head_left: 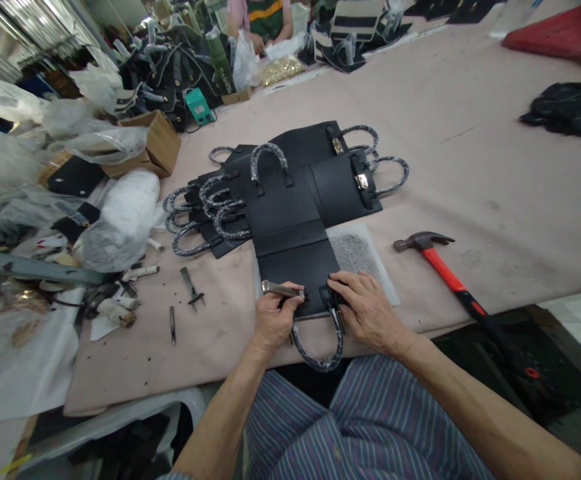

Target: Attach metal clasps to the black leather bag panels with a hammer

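My left hand is closed around a metal hand punch, whose tip is near the front edge of a black bag panel. My right hand lies with fingers stretched over the panel's right front corner, by the base of a plastic-wrapped handle. That handle loops off the panel toward me. Beneath the panel, a pale speckled board shows at its right. A claw hammer with a red and black grip rests right of my right hand.
More black panels with wrapped handles lie behind. A pronged tool and a thin metal rod are at the left. A cardboard box and plastic bags crowd the left side. Another person sits across the table.
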Available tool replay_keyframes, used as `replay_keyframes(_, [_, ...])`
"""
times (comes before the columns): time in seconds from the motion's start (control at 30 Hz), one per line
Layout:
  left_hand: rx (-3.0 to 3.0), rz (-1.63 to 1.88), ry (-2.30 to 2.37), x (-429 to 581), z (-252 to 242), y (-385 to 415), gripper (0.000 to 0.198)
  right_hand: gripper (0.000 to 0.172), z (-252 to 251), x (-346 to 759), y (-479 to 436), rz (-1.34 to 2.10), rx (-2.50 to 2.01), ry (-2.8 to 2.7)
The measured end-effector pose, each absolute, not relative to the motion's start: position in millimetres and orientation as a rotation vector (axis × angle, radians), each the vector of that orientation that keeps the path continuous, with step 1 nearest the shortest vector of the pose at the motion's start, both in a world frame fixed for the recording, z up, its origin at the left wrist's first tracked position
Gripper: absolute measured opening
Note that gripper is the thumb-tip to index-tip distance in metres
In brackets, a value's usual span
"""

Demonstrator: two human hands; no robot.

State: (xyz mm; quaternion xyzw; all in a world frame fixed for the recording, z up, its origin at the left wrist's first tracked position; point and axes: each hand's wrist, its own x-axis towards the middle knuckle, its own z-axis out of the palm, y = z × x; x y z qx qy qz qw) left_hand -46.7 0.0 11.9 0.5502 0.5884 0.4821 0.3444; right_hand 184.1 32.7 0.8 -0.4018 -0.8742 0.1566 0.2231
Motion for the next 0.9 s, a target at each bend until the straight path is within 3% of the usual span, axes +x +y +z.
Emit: replay_keyframes(0.9, [1.75,1.136,1.565,-38.2,10.9,4.3,0.014,0.043,-2.9,184.8,32.2,0.422,-1.115,-2.394])
